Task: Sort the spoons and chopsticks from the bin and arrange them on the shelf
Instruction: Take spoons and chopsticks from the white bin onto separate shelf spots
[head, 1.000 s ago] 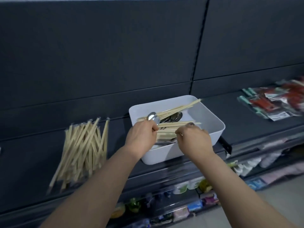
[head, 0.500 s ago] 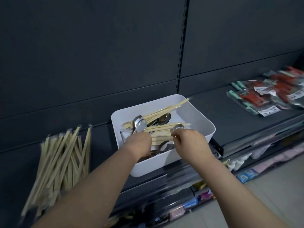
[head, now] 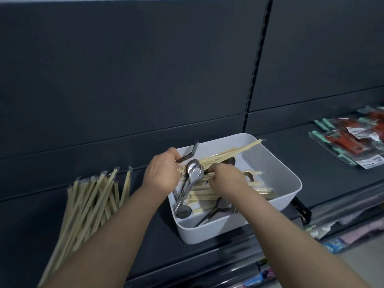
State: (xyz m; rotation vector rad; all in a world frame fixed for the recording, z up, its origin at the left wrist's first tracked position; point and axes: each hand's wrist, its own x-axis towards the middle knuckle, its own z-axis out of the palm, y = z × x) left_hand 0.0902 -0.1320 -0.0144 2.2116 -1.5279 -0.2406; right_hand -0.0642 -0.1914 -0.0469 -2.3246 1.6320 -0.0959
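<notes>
Two grips meet over the white bin [head: 291, 183] on the shelf [head: 311, 161]: the left grip [head: 162, 173] is curled round a bunch of metal spoons [head: 194, 171], and the right grip [head: 226, 179] pinches chopsticks [head: 228, 155] inside the bin. Left of the bin lies a heap of wrapped chopsticks [head: 93, 204]. Right of the bin, well apart, lie red-and-green packets [head: 353, 142].

Nothing legible anywhere. White stickers [head: 369, 163] on the plastic-wrapped packets [head: 342, 142] at the right end of the shelf [head: 291, 150]: printed lines and what looks like a barcode, too small and blurred to read. Coloured packages [head: 256, 280] on the lower tier likewise too blurred to make out.
</notes>
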